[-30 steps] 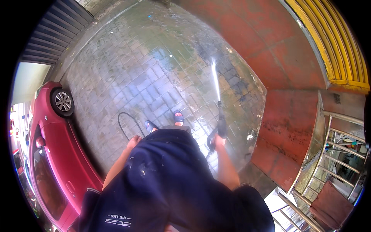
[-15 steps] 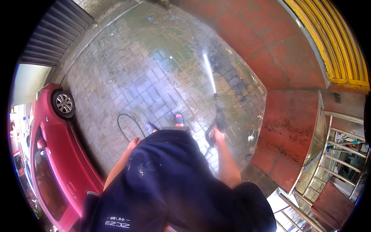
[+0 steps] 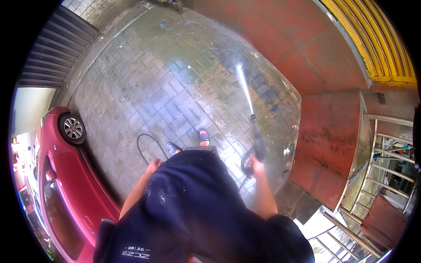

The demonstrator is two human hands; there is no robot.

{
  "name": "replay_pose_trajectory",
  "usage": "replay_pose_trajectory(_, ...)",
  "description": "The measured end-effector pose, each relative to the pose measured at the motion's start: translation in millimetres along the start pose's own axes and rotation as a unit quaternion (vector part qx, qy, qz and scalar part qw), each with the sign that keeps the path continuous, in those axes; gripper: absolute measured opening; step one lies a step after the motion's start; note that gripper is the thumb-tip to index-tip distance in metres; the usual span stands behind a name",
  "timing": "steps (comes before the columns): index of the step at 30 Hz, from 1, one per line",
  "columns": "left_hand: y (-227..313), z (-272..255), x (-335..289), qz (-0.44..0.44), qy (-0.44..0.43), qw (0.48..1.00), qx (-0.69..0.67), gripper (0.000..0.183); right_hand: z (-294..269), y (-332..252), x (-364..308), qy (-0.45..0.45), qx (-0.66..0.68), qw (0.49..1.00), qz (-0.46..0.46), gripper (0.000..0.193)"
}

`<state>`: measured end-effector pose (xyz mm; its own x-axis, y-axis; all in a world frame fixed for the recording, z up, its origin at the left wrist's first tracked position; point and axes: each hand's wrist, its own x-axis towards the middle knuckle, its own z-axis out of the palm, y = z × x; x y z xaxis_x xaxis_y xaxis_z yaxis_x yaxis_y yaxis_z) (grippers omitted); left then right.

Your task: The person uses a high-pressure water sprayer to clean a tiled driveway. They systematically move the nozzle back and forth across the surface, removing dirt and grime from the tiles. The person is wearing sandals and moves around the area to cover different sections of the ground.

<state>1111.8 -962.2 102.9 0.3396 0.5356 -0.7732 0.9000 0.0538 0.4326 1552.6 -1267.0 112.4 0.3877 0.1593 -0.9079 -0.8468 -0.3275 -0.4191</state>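
My right hand is closed round the rear grip of a dark pressure washer gun, held out to the right of my body. A narrow white water jet leaves its nozzle and strikes the paving by the red wall. Close to my waist, my left hand is closed on a thin dark hose, which bends in a loop beside my feet. My shirt hides part of the hose.
Wet paving bricks surround my sandalled feet. A red car stands at left, near a dark ribbed shutter. The red wall borders the right, with a yellow shutter and metal railings.
The gun and my right hand have shifted a little to the right and nearer me. The jet's landing spot has moved slightly right. My left hand has barely moved.
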Motion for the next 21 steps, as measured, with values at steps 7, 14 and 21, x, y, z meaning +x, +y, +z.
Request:
replay_pose_trajectory(7,-1.6,6.3,3.1,0.002,-0.008,1.0,-0.018,0.045,-5.9,3.0,-4.3,-0.027,0.057,0.997,-0.051,0.026)
replay_pose_trajectory(14,15.3,-5.9,-9.2,-0.027,-0.009,1.0,0.005,0.045,2.3,0.0,-20.1,-0.012,-0.003,1.0,-0.021,0.034)
replay_pose_trajectory(21,-41.5,15.0,20.9,0.021,-0.03,0.999,0.02,0.046,-23.2,45.3,-21.6,0.029,0.034,0.998,0.042,0.029)
